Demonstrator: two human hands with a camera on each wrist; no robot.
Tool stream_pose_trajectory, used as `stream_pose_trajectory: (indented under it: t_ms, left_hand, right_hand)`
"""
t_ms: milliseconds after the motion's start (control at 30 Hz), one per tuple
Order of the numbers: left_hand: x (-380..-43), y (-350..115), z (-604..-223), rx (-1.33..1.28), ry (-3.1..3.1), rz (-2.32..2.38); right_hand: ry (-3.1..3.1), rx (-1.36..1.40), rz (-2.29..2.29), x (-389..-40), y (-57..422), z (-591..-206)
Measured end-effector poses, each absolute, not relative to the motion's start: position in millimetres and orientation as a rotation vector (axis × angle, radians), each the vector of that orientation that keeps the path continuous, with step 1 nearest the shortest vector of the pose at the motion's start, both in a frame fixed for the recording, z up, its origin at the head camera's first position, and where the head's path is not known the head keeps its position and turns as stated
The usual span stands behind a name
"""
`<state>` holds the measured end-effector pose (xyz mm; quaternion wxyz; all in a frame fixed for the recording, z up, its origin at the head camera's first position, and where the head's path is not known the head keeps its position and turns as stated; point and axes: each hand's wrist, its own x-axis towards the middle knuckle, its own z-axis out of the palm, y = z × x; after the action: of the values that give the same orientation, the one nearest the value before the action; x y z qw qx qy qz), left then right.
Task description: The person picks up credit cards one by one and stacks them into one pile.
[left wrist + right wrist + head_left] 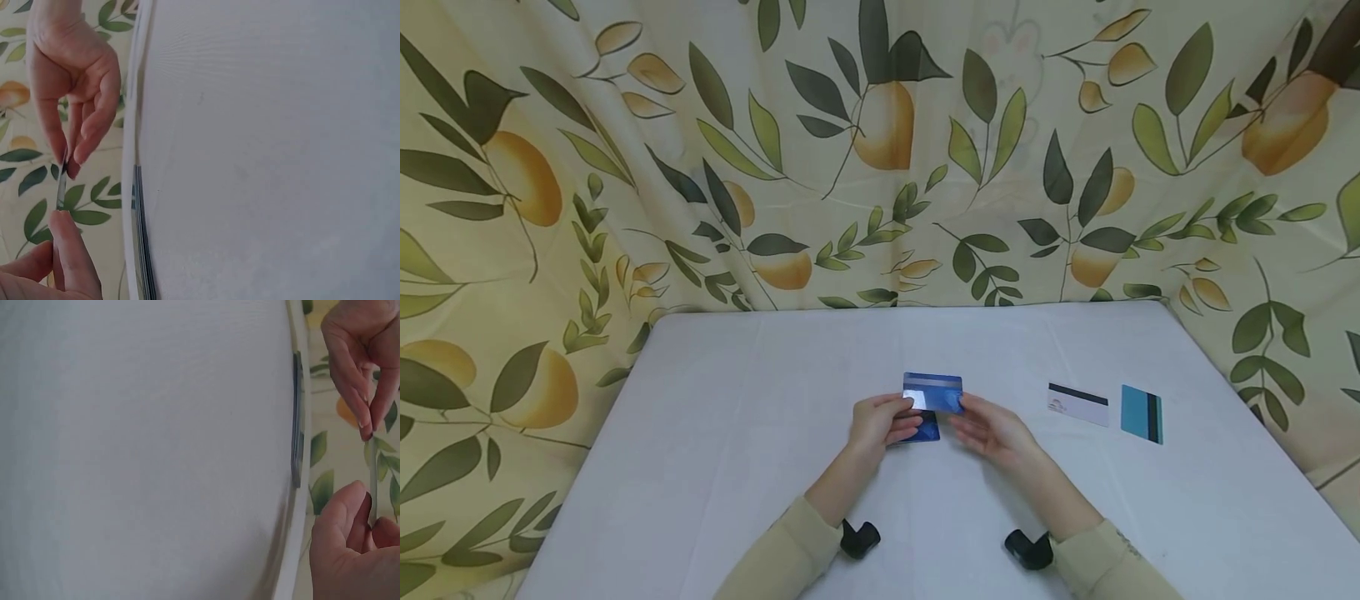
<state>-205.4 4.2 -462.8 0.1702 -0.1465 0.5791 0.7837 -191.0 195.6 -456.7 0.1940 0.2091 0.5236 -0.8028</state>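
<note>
A blue card (934,392) with a pale stripe is raised above the table between both hands. My left hand (874,427) pinches its left end, and my right hand (995,429) pinches its right end. Seen edge-on, the held card (62,187) is a thin line in the left wrist view, and the right wrist view also shows the card (373,478) edge-on. Beneath it a dark blue card (929,427) lies on the table, partly covered by the left fingers. From the side, a small stack of cards (142,234) appears there.
On the white table (737,400), to the right, lie a white card (1078,406) with a black stripe and a teal card (1138,414) with a dark stripe. Behind the table hangs a fruit-patterned curtain (820,208). A black wrist device (1030,550) sits at the right sleeve.
</note>
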Motion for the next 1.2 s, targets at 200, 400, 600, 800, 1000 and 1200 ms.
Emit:
stream_pose_trajectory:
  t_ms: [200, 400, 600, 800, 1000, 1200]
  left_hand:
    - [-201.3, -1.3, -468.5, -0.431, 1.652, 2.236]
    - [-196.8, -9.4, -469.0, -0.440, 1.678, 2.221]
    - [-194.4, -17.6, -470.9, -0.456, 1.718, 2.177]
    - [-191.0, -23.4, -471.4, -0.481, 1.749, 2.166]
    - [-190.0, -27.4, -472.4, -0.520, 1.769, 2.124]
    - [-189.4, -30.4, -475.0, -0.501, 1.842, 2.063]
  right_hand:
    - [1.586, 0.580, -2.210, -189.5, 188.0, -455.8]
    - [1.714, 0.597, -2.119, -189.7, 178.2, -456.8]
    - [1.822, 0.659, -2.025, -192.5, 167.2, -460.6]
    - [1.848, 0.698, -1.977, -194.4, 160.1, -464.3]
    - [1.930, 0.673, -1.896, -193.5, 158.5, -466.4]
    - [1.979, 0.638, -1.852, -192.8, 160.5, -465.5]
